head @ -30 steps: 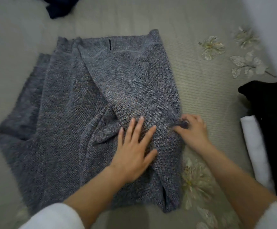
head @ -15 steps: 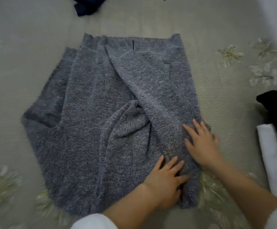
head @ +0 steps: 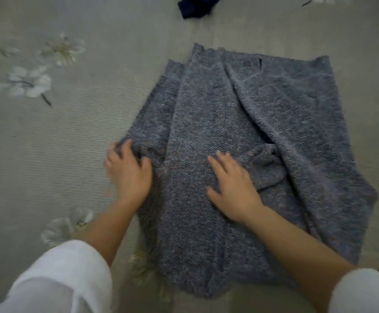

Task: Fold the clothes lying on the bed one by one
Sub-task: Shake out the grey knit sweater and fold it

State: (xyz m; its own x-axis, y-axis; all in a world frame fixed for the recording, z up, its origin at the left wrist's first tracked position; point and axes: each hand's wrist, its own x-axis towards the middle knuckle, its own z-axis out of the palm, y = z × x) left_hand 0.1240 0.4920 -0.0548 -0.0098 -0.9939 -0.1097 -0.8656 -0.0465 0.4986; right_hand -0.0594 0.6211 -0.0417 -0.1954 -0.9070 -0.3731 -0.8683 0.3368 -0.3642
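A grey-blue knitted garment [head: 263, 123] lies spread on the bed, its right side folded diagonally across the middle. My left hand [head: 128, 175] is at the garment's left edge, with its fingers curled into a bunched fold of the knit. On the middle of the garment my right hand [head: 232, 188] lies flat, fingers spread and pressing the fabric down. The frame is blurred, so the left hand's fingertips are hard to make out.
The bed cover [head: 48, 136] is pale grey-green with white flower prints. A dark navy piece of clothing [head: 195, 6] lies at the far edge, beyond the knitted garment. Bare cover stretches to the left of the garment.
Both hands have moved left across the garment, from its right edge. The left hand now holds the left edge and the right hand presses the middle. The view has swung left.
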